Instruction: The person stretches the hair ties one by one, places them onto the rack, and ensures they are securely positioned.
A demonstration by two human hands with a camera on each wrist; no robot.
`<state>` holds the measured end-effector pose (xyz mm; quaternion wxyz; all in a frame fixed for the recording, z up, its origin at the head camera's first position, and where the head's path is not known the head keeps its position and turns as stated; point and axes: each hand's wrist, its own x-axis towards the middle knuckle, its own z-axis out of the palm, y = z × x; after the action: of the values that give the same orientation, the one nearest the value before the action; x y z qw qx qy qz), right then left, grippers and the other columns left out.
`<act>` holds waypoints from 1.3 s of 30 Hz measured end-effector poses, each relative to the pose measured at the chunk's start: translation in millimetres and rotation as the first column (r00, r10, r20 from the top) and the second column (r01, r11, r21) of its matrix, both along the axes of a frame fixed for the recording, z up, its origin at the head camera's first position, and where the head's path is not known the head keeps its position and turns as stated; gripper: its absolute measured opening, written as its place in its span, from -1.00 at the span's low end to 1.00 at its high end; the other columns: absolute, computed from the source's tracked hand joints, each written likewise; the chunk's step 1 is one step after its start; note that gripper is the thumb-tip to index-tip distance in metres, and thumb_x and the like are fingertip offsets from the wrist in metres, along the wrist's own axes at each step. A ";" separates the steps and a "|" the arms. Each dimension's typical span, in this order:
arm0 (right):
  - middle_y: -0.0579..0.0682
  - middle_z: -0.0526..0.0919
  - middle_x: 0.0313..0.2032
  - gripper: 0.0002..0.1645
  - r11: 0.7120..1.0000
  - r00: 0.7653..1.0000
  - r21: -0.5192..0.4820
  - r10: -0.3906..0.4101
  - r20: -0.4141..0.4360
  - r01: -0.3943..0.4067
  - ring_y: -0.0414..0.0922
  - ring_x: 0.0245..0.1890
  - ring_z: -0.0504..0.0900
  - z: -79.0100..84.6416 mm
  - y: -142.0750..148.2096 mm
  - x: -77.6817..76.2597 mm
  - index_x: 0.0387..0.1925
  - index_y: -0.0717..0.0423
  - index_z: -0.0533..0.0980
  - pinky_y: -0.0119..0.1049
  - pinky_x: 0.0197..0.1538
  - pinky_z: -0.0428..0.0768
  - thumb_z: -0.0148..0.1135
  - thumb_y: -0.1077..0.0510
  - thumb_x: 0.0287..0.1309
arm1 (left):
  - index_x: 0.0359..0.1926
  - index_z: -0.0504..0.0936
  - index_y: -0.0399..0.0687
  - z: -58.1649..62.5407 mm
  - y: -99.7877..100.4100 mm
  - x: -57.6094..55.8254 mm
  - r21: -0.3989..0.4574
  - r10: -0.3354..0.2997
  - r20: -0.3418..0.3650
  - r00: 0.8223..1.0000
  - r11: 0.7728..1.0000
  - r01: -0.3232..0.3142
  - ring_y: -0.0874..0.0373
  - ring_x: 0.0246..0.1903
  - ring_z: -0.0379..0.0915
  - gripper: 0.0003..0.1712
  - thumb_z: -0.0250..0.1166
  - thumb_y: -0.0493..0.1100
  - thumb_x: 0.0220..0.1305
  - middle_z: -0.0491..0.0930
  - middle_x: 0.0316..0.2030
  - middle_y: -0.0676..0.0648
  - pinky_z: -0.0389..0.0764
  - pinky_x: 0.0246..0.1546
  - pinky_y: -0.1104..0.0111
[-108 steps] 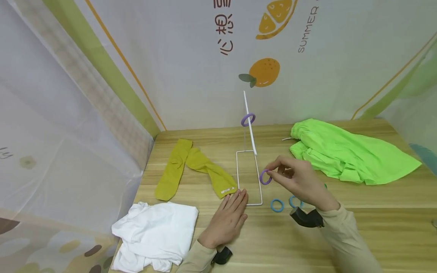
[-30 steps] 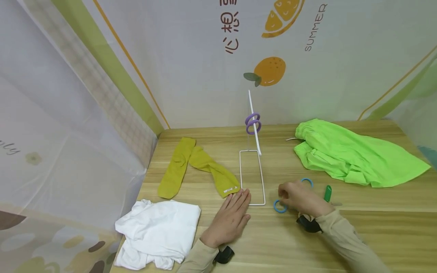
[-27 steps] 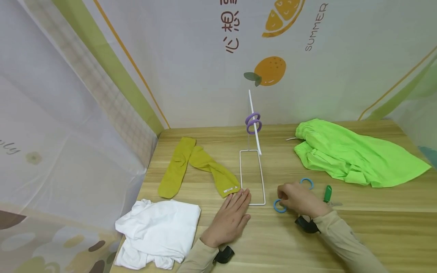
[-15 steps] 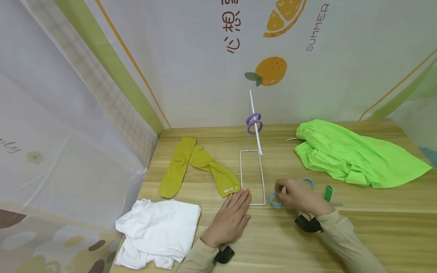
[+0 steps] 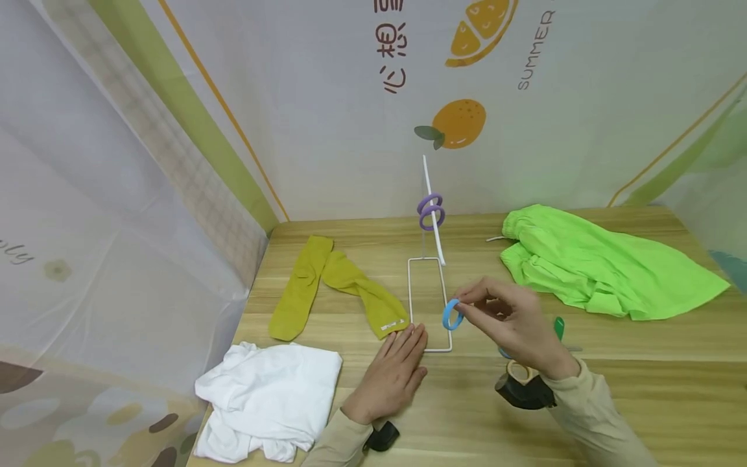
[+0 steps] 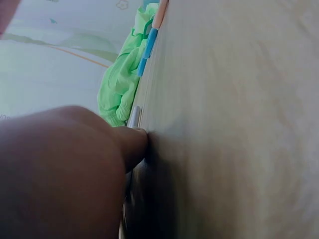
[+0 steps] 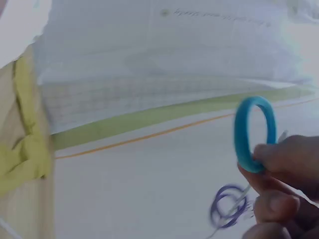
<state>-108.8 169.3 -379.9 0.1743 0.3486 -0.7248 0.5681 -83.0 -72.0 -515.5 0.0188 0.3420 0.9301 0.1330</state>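
My right hand [image 5: 516, 318] pinches a blue ring [image 5: 450, 315] between thumb and fingertips, raised over the right side of a white wire stand [image 5: 410, 292]. In the right wrist view the blue ring [image 7: 241, 134] stands upright in the pinch. Two purple rings [image 5: 432, 218] hang on the stand's slanted white rod [image 5: 439, 243]. My left hand [image 5: 391, 373] lies flat with straight fingers, its fingertips at the near end of the stand's base. Partly hidden behind the right hand, another blue ring [image 5: 504, 353] lies on the table, with a tan ring [image 5: 519, 371] by the wrist.
Mustard socks [image 5: 300, 285] lie left of the stand, and a folded white cloth [image 5: 268, 399] is at the front left. Bright green shorts [image 5: 607, 266] lie at the back right. A green-handled tool [image 5: 559, 327] shows behind the right hand. A printed curtain [image 5: 338, 130] stands behind the table.
A second purple ring has gone onto the rod since the earliest frame. My right hand has picked a blue ring off the table and lifted it toward the stand. The left hand has stayed put.
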 end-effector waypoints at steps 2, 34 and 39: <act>0.09 0.79 -0.19 -0.96 0.992 0.998 -0.120 0.032 -0.055 -0.038 -0.25 -0.21 0.80 9.8 -5.9 0.7 -0.31 0.36 0.62 -0.42 -0.31 0.74 0.33 0.46 0.22 | 0.61 0.10 -0.16 -0.3 -0.4 -0.2 -0.006 0.003 -0.007 1.000 1.000 -0.003 0.04 0.62 -0.11 -0.33 -0.09 0.01 0.65 0.05 0.62 -0.08 0.05 0.58 0.05; -0.26 0.72 -0.21 -0.90 0.918 0.953 -0.286 -0.300 -0.050 0.274 -0.36 -0.31 0.73 23.6 -37.4 -55.9 -0.38 0.51 0.55 -0.53 -0.32 0.70 0.31 0.61 0.09 | 0.59 0.13 -0.22 0.9 0.6 0.3 0.006 -0.011 -0.033 0.999 1.000 0.012 -0.02 0.61 -0.04 -0.33 -0.08 -0.01 0.64 0.10 0.60 -0.14 0.12 0.55 0.03; -0.26 0.72 -0.19 -0.91 0.914 0.955 -0.298 -0.296 -0.027 0.275 -0.34 -0.31 0.72 21.9 -39.3 -64.6 -0.37 0.52 0.53 -0.54 -0.35 0.67 0.31 0.59 0.12 | 0.60 0.12 -0.20 0.3 0.8 0.4 -0.004 -0.008 -0.029 1.000 1.000 0.008 0.00 0.61 -0.05 -0.33 -0.07 -0.01 0.63 0.08 0.61 -0.13 0.11 0.56 0.05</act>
<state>-173.4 130.0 -358.0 0.3307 0.2295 -0.6698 0.6240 -82.6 -71.2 -515.2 0.0064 0.3476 0.9291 0.1259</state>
